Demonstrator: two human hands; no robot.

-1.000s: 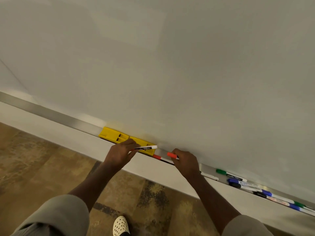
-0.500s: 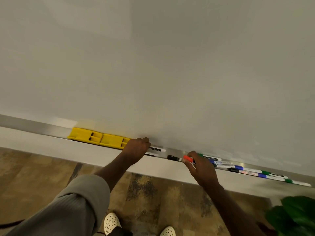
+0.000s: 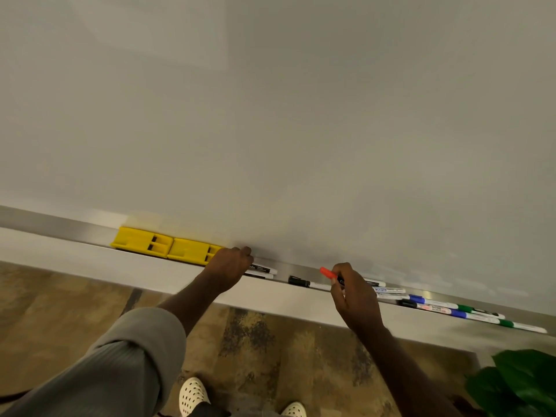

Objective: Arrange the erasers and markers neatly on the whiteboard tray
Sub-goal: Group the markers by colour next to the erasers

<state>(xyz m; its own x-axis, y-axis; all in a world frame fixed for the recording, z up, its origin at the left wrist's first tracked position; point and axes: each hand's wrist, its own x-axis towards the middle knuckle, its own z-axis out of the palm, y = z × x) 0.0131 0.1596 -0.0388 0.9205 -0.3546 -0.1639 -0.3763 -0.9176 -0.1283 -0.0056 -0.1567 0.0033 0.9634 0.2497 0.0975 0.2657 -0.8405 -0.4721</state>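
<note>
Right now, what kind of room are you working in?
Probably a classroom or meeting room: a big wall whiteboard with a metal tray holding yellow erasers and markers. A potted plant stands on the patterned floor.

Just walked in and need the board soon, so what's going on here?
A person is tidying the whiteboard tray. Two yellow erasers sit end to end at the tray's left. The left hand rests on white markers beside them. The right hand pinches a red-capped marker above the tray. More blue and green markers lie loosely along the right, not yet lined up.
</note>
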